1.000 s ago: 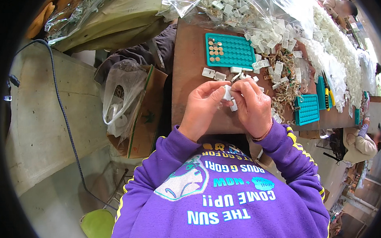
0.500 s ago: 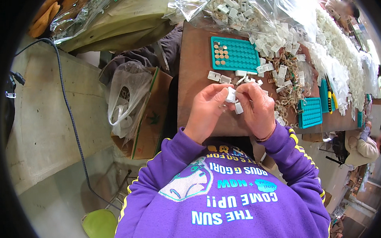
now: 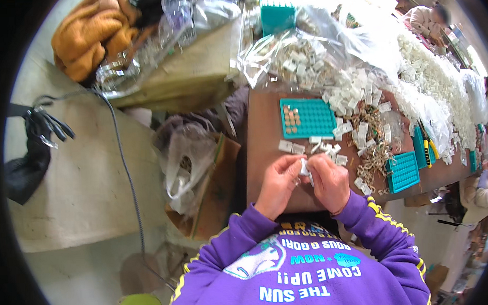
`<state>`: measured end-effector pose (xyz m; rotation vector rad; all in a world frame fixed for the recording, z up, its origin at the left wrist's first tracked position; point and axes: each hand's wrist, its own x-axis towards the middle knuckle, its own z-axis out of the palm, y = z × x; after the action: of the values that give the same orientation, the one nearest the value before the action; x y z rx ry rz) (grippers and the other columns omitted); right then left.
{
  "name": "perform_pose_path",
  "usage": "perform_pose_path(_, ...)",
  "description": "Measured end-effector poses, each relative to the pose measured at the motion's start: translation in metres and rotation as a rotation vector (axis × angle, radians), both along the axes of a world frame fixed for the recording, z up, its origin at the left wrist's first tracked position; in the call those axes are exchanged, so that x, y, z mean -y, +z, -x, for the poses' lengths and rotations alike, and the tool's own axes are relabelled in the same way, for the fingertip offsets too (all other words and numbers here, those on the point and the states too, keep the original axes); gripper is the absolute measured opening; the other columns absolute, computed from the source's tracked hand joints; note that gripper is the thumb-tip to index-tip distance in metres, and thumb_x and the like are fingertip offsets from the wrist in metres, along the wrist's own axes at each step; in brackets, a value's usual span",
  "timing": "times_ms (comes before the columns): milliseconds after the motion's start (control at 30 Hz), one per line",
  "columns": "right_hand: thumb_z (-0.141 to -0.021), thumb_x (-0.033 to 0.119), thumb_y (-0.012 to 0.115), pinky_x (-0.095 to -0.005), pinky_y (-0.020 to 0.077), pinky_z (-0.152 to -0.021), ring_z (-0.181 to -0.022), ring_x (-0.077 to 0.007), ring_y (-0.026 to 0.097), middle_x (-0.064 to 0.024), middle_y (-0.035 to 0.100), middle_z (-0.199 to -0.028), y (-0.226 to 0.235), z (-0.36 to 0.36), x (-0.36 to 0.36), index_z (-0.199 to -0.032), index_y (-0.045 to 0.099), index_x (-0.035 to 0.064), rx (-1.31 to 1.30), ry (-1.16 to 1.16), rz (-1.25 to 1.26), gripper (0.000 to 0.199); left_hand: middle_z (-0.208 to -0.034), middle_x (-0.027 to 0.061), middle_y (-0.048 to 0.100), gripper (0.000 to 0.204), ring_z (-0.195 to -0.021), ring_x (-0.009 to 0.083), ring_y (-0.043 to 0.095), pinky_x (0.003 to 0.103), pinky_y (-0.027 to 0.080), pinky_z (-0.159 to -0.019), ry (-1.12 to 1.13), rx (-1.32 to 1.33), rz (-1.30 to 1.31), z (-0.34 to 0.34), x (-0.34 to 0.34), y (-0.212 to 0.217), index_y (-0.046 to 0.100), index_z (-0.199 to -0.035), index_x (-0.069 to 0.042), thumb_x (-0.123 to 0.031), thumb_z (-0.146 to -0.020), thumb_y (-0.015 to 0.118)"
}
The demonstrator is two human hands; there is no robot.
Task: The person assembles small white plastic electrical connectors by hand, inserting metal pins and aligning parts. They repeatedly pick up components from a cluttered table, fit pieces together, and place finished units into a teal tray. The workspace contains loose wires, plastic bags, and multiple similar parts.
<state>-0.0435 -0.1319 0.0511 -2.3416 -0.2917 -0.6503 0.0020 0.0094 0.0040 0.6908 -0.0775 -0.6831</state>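
Cluttered brown worktop [image 3: 265,152]: both hands [image 3: 304,182] pinch one white piece [image 3: 305,168]; it may slip toward six o'clock.

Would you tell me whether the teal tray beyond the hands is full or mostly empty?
Mostly empty: the teal tray has small copper-coloured pieces only at its left end.

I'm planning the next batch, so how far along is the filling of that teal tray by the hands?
Early. The teal grid tray has only a small cluster of brownish pieces in its left cells; the rest look bare. In hand: left hand and right hand together pinch one small white piece. Left: loose white pieces near the tray and the large pile behind.
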Motion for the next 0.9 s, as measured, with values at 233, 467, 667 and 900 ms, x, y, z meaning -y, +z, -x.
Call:
perform_pose_path(233,-0.083,0.003,0.068,-0.0342,0.0535,-0.060,-0.075,-0.0279,0.069,-0.0144,0.065,-0.089,0.005,0.021,0.016,-0.099,0.059,0.0027,-0.151,-0.103,-0.196,0.019,-0.096,0.0076,0.066,0.020,-0.080,0.0177,0.065,0.028,0.054,-0.072,0.071,0.611,-0.368,0.002,0.000,0.019,0.066,-0.109,-0.003,-0.012,-0.092,0.066)
perform_pose_path(467,-0.090,0.003,0.064,-0.0278,0.0541,-0.071,-0.081,-0.0181,0.070,-0.0121,0.069,-0.092,0.007,0.074,0.039,-0.106,0.063,-0.0019,-0.020,-0.341,-0.510,0.017,-0.146,0.0258,0.039,0.071,-0.137,0.0417,0.036,0.062,0.029,-0.108,0.627,2.061,-1.520,-0.104,0.045,0.098,0.044,-0.144,-0.019,-0.018,-0.079,0.072)
perform_pose_path(667,-0.092,-0.002,0.060,-0.0245,0.0519,-0.069,-0.075,-0.0144,0.067,-0.0089,0.068,-0.086,-0.003,0.089,0.049,-0.095,0.064,-0.0051,-0.100,-0.337,-0.536,0.006,-0.141,0.0153,0.051,0.055,-0.134,0.0323,0.044,0.050,0.035,-0.109,0.288,1.950,-1.360,-0.092,0.050,0.064,0.056,-0.134,-0.013,-0.018,-0.082,0.072)
perform_pose_path(900,-0.087,-0.003,0.065,-0.0268,0.0528,-0.064,-0.071,-0.0178,0.068,-0.0109,0.068,-0.081,-0.011,0.095,0.052,-0.093,0.066,-0.0017,-0.062,-0.376,-0.532,0.006,-0.103,0.0068,0.065,0.030,-0.097,0.0271,0.063,0.042,0.049,-0.085,0.223,1.976,-1.304,-0.104,0.121,0.041,0.065,-0.110,-0.010,-0.017,-0.081,0.071)
